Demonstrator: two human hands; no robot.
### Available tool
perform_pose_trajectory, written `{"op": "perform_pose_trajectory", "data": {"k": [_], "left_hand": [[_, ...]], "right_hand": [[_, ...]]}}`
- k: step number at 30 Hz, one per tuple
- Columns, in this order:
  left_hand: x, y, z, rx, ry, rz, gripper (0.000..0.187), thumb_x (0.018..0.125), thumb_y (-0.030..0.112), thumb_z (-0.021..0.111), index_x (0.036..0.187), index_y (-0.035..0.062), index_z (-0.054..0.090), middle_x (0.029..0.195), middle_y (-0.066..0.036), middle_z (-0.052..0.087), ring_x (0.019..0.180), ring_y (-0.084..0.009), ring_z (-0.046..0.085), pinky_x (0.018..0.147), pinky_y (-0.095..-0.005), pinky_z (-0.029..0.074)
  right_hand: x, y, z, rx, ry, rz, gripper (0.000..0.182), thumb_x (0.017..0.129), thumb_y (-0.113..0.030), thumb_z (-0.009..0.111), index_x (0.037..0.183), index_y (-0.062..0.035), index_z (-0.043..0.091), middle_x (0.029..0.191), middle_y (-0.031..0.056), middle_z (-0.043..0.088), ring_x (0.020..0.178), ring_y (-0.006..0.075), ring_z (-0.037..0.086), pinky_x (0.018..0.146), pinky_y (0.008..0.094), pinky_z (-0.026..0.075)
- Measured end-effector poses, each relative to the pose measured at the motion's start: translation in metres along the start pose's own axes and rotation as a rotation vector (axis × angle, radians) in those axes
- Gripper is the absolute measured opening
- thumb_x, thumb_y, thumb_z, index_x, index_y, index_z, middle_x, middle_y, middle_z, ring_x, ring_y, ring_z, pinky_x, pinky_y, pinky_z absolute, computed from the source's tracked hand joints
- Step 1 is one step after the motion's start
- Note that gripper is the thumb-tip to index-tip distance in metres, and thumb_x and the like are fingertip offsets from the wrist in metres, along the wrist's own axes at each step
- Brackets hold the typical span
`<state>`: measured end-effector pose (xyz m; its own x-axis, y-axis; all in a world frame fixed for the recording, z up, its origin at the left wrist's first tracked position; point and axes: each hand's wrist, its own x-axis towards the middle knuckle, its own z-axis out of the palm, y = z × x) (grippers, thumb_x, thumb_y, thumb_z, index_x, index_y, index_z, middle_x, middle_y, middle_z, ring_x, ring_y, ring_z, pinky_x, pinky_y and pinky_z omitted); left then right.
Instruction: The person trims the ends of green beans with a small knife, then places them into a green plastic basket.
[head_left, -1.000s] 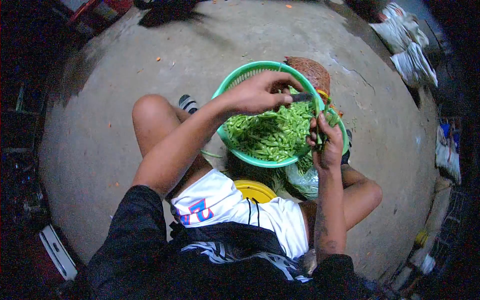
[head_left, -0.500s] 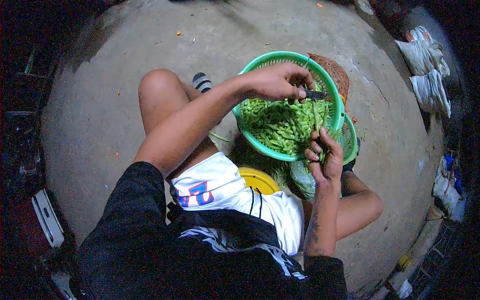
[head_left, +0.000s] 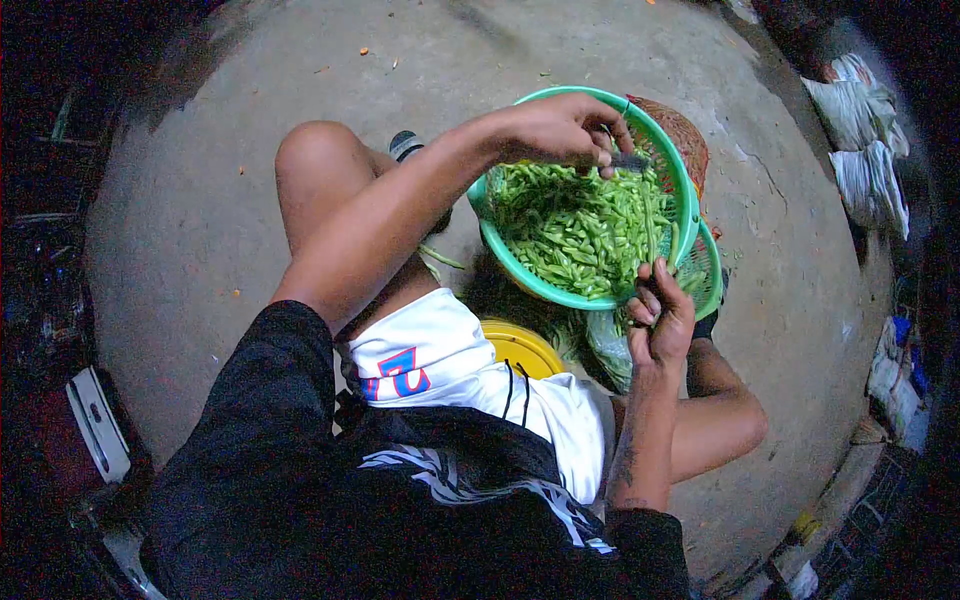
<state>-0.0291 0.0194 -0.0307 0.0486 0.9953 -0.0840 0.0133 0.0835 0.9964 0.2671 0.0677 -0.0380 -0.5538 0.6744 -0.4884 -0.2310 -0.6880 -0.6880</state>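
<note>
My left hand [head_left: 568, 130] reaches over the upper part of a green plastic basket [head_left: 484, 215], its fingers closed around a dark-bladed knife [head_left: 630, 161]. Cut green bean pieces [head_left: 575, 235] fill much of the basket. At the basket's lower right edge, my right hand [head_left: 662, 312] is closed on thin green beans [head_left: 650, 225], which stick up over the pieces toward the knife. The knife's blade is blurred, and whether it touches the beans cannot be made out.
A second green basket [head_left: 712, 285] sits partly beneath the first. Behind it is a reddish mesh sack [head_left: 678, 135]. A yellow round lid or tub [head_left: 522, 347] and a clear plastic bag [head_left: 608, 350] lie near my lap. White sacks [head_left: 868, 185] stand far right.
The view has shifted slightly, moving the basket up and right in the picture. My left hand with the knife and my right hand with the beans are a little farther apart.
</note>
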Motion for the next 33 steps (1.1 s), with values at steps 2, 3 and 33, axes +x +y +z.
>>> {"op": "perform_pose_trajectory", "data": {"k": [2,3,33], "left_hand": [[0.000,0.002,0.014,0.035,-0.061,0.012,0.040,0.090,0.006,0.068,0.128,0.0001,0.058,0.096,-0.006,0.072,0.085,-0.0136,0.066,0.076,-0.0292,0.052],[-0.002,0.006,0.023,0.072,-0.096,-0.043,0.043,0.089,0.007,0.069,0.130,0.0023,0.058,0.094,-0.006,0.072,0.086,-0.0130,0.067,0.077,-0.0294,0.052],[-0.001,0.003,-0.001,0.122,-0.074,-0.033,0.038,0.086,0.004,0.069,0.123,0.0021,0.064,0.102,-0.006,0.072,0.090,-0.0141,0.069,0.078,-0.0296,0.053]], "right_hand": [[0.001,0.001,0.002,-0.021,0.016,-0.005,0.016,0.092,-0.009,0.071,0.105,-0.0026,0.065,0.084,0.0099,0.071,0.050,0.0022,0.042,0.042,0.0164,0.031],[0.000,0.002,0.004,-0.048,0.031,-0.006,0.017,0.092,-0.009,0.071,0.105,-0.0023,0.064,0.085,0.0102,0.071,0.050,0.0022,0.042,0.042,0.0164,0.031],[-0.002,0.006,0.006,-0.096,0.012,-0.095,0.016,0.095,-0.011,0.068,0.109,-0.0022,0.065,0.086,0.0089,0.071,0.050,0.0008,0.041,0.042,0.0152,0.030]]}}
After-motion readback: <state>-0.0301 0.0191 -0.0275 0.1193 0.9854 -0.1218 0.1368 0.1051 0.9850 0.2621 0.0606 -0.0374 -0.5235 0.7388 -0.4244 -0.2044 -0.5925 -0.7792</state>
